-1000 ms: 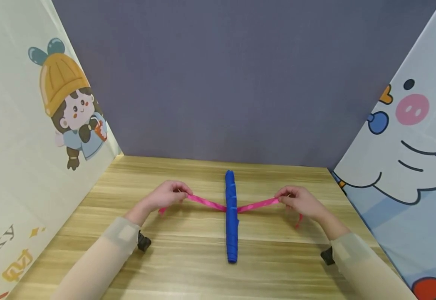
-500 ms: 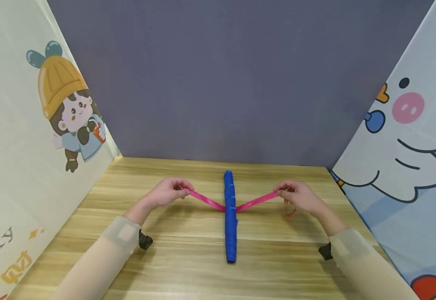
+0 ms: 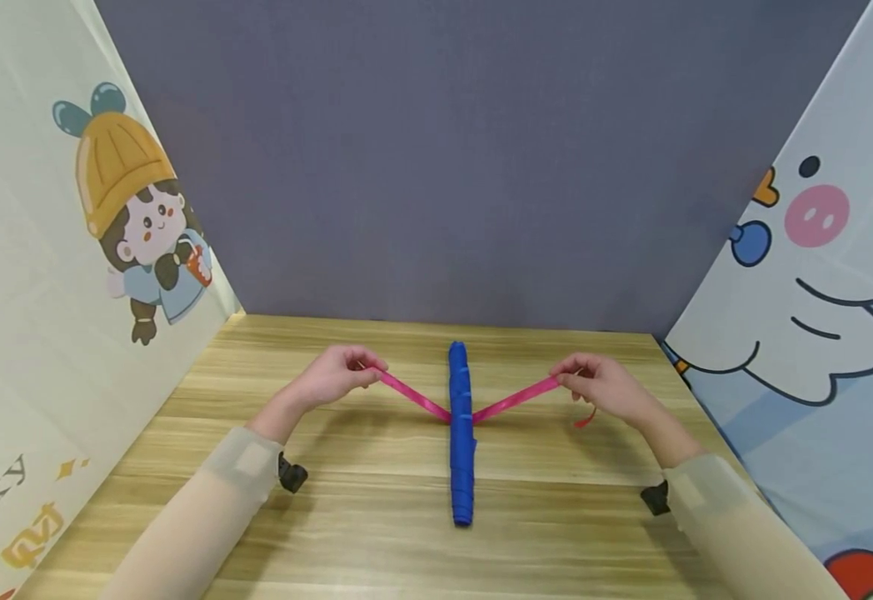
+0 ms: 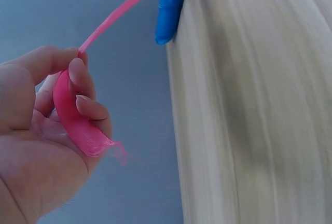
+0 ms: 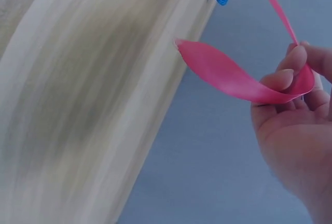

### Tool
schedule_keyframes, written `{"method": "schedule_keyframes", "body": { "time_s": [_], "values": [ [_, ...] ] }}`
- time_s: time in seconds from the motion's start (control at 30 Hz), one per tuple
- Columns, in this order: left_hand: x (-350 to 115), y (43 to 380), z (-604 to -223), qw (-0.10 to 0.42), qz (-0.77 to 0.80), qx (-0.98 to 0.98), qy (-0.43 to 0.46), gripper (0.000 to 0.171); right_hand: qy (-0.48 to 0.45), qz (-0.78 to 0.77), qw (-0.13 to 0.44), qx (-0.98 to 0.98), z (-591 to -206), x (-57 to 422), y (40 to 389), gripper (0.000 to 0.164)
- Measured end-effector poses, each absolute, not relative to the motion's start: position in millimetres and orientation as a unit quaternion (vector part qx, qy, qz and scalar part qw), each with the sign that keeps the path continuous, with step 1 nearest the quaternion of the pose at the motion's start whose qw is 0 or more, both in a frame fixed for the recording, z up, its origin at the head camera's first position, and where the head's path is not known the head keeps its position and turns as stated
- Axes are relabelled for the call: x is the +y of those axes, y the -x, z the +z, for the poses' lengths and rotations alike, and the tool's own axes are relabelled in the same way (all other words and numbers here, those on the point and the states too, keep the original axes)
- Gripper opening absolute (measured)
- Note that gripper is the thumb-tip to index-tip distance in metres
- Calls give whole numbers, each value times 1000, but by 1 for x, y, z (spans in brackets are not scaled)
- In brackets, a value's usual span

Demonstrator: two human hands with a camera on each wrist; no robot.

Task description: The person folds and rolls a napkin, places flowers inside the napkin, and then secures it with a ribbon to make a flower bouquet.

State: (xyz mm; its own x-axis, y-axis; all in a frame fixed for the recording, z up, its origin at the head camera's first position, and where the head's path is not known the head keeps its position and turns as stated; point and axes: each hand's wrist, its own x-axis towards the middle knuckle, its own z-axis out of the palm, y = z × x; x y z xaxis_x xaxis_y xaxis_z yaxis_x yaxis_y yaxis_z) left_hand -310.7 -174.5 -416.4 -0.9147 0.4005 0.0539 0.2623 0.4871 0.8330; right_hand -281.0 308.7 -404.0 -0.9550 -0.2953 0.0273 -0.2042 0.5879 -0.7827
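Observation:
A blue rolled-up bundle (image 3: 462, 450), seemingly of fabric, lies lengthwise on the wooden table. Under its middle passes a pink ribbon (image 3: 507, 403), whose two sides rise in a shallow V. My left hand (image 3: 334, 375) pinches the left side between thumb and fingers; in the left wrist view the ribbon's frayed tail (image 4: 85, 136) curls down across the palm. On the other side my right hand (image 3: 605, 386) pinches the ribbon, and its loose end (image 5: 220, 71) loops out past the fingers in the right wrist view. Both hands are raised above the table.
The wooden table (image 3: 376, 533) ends at a grey-blue panel (image 3: 481, 167) behind. Printed cloth walls stand at the left (image 3: 17, 275) and right (image 3: 856, 333). A black wrist camera (image 3: 291, 473) sits under the left wrist, another (image 3: 656, 498) under the right.
Both hands have lifted while pinching the ribbon, so its two sides now slope up more steeply from the blue bundle. The bundle stays in place on the table.

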Motion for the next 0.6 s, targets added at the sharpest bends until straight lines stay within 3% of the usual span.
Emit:
{"method": "schedule_keyframes", "body": {
  "time_s": [0.23, 0.6],
  "values": [
    [-157, 312, -407, 67, 481, 852, -197, 19, 175, -451, 52, 874, -392, 298, 277, 24],
    [-111, 308, -393, 100, 549, 804, -205, 25, 236, -466, 61, 850, -383, 266, 279, 18]
  ]
}}
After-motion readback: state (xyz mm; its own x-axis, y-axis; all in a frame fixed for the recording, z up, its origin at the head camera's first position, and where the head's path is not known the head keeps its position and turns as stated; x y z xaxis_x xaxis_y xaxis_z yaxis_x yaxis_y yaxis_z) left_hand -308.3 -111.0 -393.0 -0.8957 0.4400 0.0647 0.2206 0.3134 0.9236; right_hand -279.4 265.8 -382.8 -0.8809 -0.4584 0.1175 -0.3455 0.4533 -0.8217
